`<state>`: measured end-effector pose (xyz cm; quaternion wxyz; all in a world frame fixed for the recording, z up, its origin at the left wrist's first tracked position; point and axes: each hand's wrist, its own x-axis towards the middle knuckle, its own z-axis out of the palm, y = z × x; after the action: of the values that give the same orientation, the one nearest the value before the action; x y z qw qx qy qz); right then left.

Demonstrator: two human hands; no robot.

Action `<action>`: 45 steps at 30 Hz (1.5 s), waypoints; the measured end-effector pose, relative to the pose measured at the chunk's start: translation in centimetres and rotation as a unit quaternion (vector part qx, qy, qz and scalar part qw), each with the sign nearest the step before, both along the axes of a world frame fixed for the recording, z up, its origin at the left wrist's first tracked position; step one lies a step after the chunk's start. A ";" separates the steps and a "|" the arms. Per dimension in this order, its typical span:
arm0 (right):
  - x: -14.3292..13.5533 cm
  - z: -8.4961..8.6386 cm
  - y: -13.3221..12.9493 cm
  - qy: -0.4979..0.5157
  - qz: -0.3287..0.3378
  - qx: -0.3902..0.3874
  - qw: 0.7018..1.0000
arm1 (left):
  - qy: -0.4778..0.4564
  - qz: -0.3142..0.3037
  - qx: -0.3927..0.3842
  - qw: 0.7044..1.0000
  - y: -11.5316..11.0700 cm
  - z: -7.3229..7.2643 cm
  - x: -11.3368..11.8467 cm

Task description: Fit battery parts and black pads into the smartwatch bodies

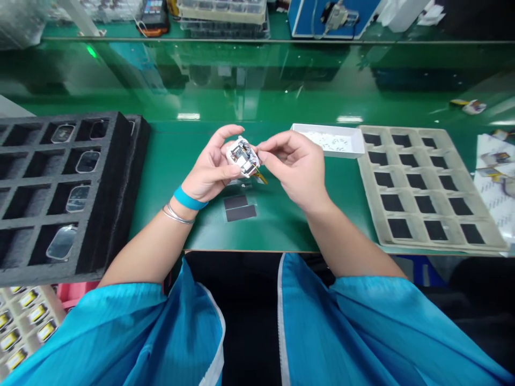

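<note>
Between the thumb and fingers of my left hand [215,166] is a small white electronic device [243,157], its inner parts exposed and a yellow flex strip [260,177] sticking out below. My right hand [298,166] is closed in a pinch at the device's right edge. Whatever lies between those fingertips is too small to make out. Beneath the hands, dark rectangular pieces [240,213] on clear film lie on the green table [277,230].
A white box [358,145] of tiny parts stands behind my right hand. To the right is a beige compartment tray [396,188] with black pads. A black foam tray [100,214] holding clear-windowed parts stands left. A glass-like shelf [257,80] spans the back.
</note>
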<state>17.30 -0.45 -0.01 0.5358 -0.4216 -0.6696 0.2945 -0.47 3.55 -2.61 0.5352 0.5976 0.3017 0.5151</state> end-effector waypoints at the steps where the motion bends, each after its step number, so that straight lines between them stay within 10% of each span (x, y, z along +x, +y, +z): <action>1: -0.1 0.1 -0.2 0.005 0.000 -0.001 1.000 | -0.003 -0.004 -0.002 1.000 0.0 0.1 0.0; 15: 0.1 0.0 -0.7 0.015 -0.025 0.055 0.998 | -0.061 -0.089 -0.073 0.991 -0.5 1.0 0.0; 27: 0.6 -0.6 -0.4 -0.207 -0.070 0.125 0.968 | -0.062 -0.073 -0.175 0.980 -1.1 1.3 0.3; 45: -0.5 0.1 -1.5 -0.153 -0.076 0.142 0.975 | -0.044 -0.154 -0.275 0.948 -1.8 1.2 0.3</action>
<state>16.80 -1.93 0.09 0.5026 -0.4310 -0.7444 0.0868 -0.15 1.79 -1.40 0.7643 0.4436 0.3115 0.3492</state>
